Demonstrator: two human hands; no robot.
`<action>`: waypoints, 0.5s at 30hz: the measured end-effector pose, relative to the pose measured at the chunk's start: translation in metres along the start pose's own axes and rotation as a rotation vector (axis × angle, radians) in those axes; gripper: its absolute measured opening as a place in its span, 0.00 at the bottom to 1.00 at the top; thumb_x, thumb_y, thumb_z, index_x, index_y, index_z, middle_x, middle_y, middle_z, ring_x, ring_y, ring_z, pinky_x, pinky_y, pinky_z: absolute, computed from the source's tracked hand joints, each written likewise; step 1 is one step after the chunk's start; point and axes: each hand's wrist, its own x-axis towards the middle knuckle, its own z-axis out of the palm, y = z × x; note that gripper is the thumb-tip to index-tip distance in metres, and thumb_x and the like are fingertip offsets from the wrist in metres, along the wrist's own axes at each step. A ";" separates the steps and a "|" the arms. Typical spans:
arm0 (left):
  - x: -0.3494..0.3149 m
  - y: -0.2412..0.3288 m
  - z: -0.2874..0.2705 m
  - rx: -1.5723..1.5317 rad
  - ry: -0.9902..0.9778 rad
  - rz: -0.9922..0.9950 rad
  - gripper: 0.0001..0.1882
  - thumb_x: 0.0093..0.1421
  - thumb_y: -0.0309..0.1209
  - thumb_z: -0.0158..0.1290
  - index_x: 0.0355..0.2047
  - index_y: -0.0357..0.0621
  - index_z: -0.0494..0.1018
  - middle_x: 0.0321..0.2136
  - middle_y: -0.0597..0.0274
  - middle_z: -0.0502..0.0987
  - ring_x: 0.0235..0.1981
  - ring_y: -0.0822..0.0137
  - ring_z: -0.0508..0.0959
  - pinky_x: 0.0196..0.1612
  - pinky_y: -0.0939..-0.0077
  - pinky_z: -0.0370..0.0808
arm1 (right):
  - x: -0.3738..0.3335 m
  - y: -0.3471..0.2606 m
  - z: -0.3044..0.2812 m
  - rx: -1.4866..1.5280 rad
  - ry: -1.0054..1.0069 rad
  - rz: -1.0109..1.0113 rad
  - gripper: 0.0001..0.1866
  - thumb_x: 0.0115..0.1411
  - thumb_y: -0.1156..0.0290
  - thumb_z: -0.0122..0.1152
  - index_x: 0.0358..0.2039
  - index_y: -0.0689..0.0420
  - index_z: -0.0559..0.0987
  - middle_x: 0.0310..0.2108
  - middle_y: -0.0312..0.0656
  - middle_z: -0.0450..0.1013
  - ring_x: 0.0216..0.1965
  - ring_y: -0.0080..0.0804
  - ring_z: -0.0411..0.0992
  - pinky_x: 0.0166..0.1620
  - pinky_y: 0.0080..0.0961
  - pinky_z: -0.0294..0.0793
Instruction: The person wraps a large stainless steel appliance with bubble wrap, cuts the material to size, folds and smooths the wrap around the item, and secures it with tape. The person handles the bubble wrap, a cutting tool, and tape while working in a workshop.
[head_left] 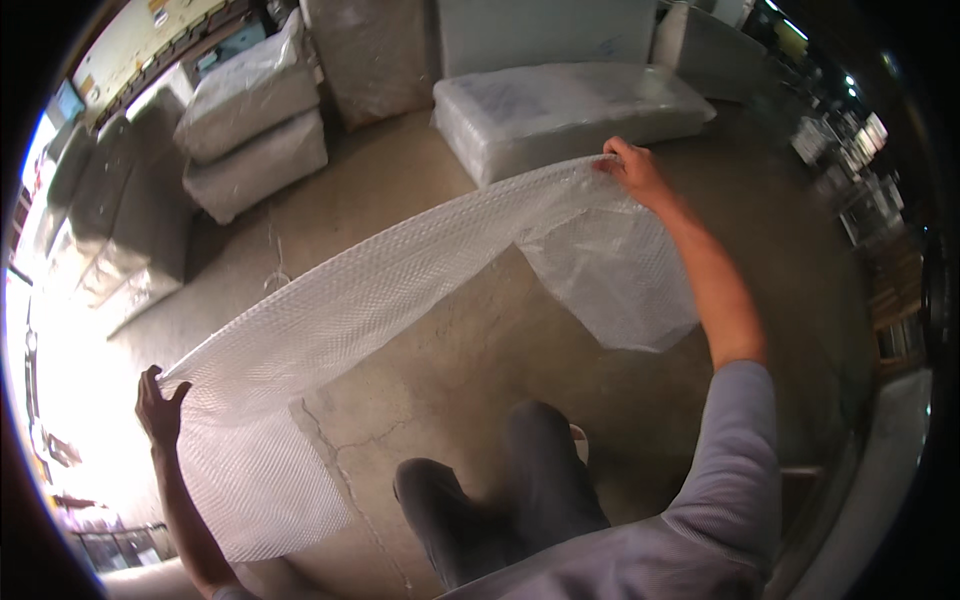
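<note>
A long sheet of clear bubble wrap [360,290] is stretched in the air between my two outspread arms. My left hand [162,408], at the left, is closed on one corner of its top edge. Farther off at the upper right, my right hand [634,172] pinches the other end of that edge. Below each hand a loose end of the sheet hangs down toward the concrete floor [440,350], while the middle part sags in a band. Fingertips of both hands are partly hidden behind the plastic.
A wrapped block-shaped bundle [570,105] lies on the floor ahead. Two wrapped bundles are stacked [255,110] at the upper left, with more wrapped pieces [130,200] beside them. Tall wrapped panels [370,60] stand at the back. Cluttered shelving [860,180] is at the right.
</note>
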 end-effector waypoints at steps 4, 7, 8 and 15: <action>0.098 -0.059 -0.125 -0.210 0.033 0.009 0.22 0.62 0.31 0.62 0.54 0.35 0.71 0.50 0.44 0.77 0.50 0.48 0.77 0.55 0.61 0.73 | -0.011 -0.054 -0.201 -0.075 -0.136 -0.306 0.16 0.59 0.56 0.70 0.39 0.54 0.80 0.36 0.44 0.78 0.39 0.48 0.78 0.42 0.43 0.76; 0.175 -0.087 -0.187 -0.171 0.077 -0.047 0.22 0.67 0.32 0.55 0.56 0.31 0.71 0.49 0.43 0.77 0.53 0.45 0.76 0.59 0.58 0.71 | -0.051 -0.083 -0.333 -0.283 -0.337 -0.197 0.15 0.58 0.61 0.71 0.43 0.53 0.82 0.42 0.41 0.76 0.44 0.43 0.75 0.50 0.36 0.73; 0.205 -0.082 -0.196 -0.198 0.113 0.049 0.22 0.67 0.33 0.55 0.56 0.31 0.71 0.49 0.43 0.77 0.53 0.45 0.76 0.59 0.58 0.71 | -0.072 -0.089 -0.373 -0.229 -0.282 -0.112 0.14 0.59 0.62 0.70 0.42 0.53 0.81 0.42 0.41 0.76 0.46 0.42 0.74 0.53 0.37 0.70; 0.425 0.093 -0.240 -0.277 0.140 0.053 0.24 0.67 0.36 0.55 0.57 0.32 0.70 0.51 0.42 0.77 0.54 0.46 0.76 0.59 0.58 0.71 | -0.204 -0.096 -0.655 -0.160 0.468 0.210 0.15 0.61 0.61 0.69 0.42 0.58 0.78 0.39 0.41 0.77 0.46 0.34 0.73 0.57 0.35 0.67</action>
